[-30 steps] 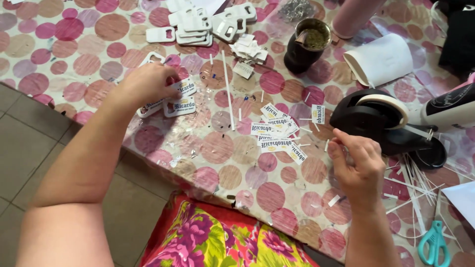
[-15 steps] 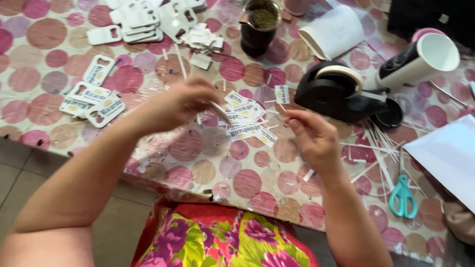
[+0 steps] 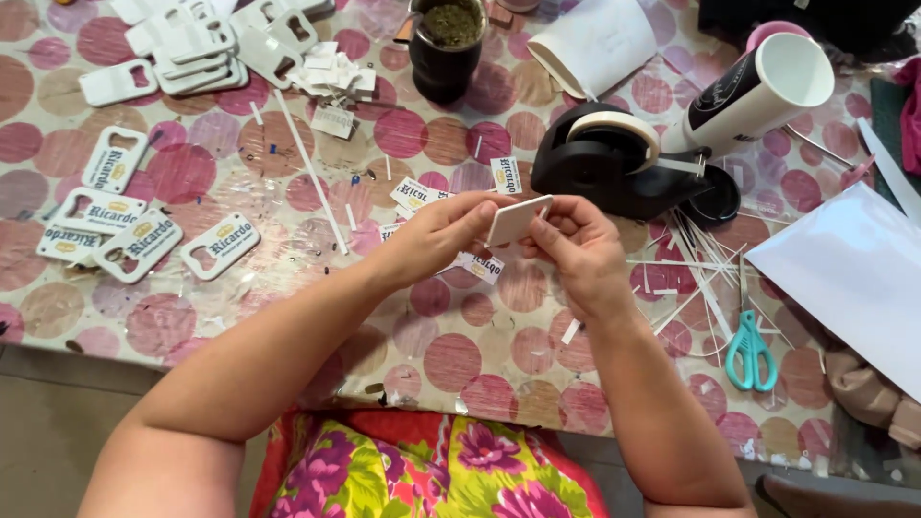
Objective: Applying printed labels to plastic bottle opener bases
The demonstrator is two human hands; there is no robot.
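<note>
Both hands meet over the middle of a table covered in a pink and brown dotted cloth (image 3: 480, 355). My left hand (image 3: 443, 233) and my right hand (image 3: 574, 242) pinch a small white rectangular tag (image 3: 516, 220) between their fingertips, its plain face up and tilted. Under the hands lie a few small printed paper labels (image 3: 418, 195). To the left, several white tags (image 3: 153, 236) with labels stuck on them lie side by side on the cloth.
A black tape dispenser (image 3: 602, 161) stands just behind the hands. A dark cup (image 3: 447, 46), stacked blank white tags (image 3: 192, 43), a white tumbler on its side (image 3: 756, 94), teal scissors (image 3: 751, 349), thin white strips (image 3: 696, 264) and a white sheet (image 3: 852, 269) surround them.
My left hand moved from the labelled tags at the left to the middle with a white tag. My right hand rose to meet it, and both now grip the tag.
</note>
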